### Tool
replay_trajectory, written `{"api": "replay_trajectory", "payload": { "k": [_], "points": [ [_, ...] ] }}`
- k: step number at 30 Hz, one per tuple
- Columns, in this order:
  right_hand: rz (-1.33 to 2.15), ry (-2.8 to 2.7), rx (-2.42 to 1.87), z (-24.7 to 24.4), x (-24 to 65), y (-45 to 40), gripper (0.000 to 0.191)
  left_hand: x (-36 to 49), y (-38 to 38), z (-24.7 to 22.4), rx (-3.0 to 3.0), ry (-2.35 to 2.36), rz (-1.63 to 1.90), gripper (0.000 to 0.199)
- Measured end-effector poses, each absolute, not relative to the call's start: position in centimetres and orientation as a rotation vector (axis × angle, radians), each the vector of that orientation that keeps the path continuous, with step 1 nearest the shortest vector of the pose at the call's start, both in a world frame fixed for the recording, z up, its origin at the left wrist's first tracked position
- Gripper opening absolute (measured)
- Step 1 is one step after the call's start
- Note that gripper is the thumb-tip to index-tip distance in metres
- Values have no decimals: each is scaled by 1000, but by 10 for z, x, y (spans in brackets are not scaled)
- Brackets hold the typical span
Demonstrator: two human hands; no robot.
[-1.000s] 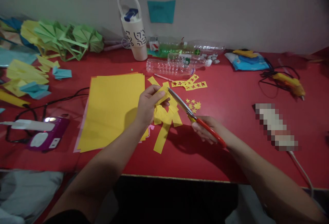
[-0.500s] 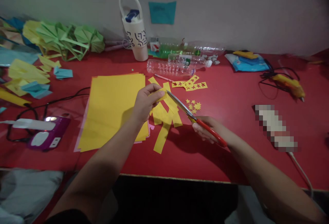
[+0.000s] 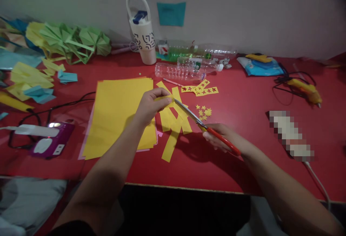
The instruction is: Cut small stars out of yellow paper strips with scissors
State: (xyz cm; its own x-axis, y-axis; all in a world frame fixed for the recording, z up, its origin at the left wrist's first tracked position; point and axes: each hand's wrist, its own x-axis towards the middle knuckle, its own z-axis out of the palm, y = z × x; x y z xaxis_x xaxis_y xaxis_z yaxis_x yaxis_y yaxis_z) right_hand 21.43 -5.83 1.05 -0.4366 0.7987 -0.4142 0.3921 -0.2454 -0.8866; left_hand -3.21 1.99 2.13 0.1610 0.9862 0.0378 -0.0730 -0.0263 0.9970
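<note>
My left hand [image 3: 151,103] pinches a small piece of yellow paper [image 3: 169,97] between thumb and fingers. Wrapped round the red handles of a pair of scissors [image 3: 195,117] is my right hand [image 3: 220,136]. The blades look nearly closed, their tips touching or very close to the paper by my left fingertips. Beneath both hands lie several yellow paper strips [image 3: 173,142]. Small yellow stars [image 3: 207,112] sit in a pile behind the scissors. Strips with star-shaped holes [image 3: 207,91] rest farther back. A stack of yellow sheets [image 3: 119,109] is under my left forearm.
Plastic bottles [image 3: 178,71] and a white tumbler [image 3: 144,41] stand or lie along the wall. At right are a glue gun [image 3: 305,91], a blue packet [image 3: 259,66] and a blurred-out object [image 3: 290,135]. A purple power socket [image 3: 52,140] and folded paper [image 3: 67,41] are at left.
The paper piece in my left hand has turned and shows less of its face. My left hand has shifted slightly left; the scissor blades look more closed.
</note>
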Motion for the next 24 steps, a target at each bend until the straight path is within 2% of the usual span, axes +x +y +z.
{"api": "replay_trajectory", "payload": {
  "k": [10,15,17,22,24],
  "points": [
    [1735,-1663,-1488,14,213,-58,55,-34,21,21,1212,1002,1115,16],
    [1808,-1590,-1193,6,213,-56,59,-32,27,13,1074,978,1250,27],
    [1806,-1536,-1038,2,214,-55,57,-31,30,8,955,1050,1267,25],
    [1741,-1531,-915,1,212,-56,55,-24,20,12,1210,1011,773,12],
    [1736,-1560,-1011,4,211,-57,56,-19,11,17,1295,850,713,22]
  ]
}}
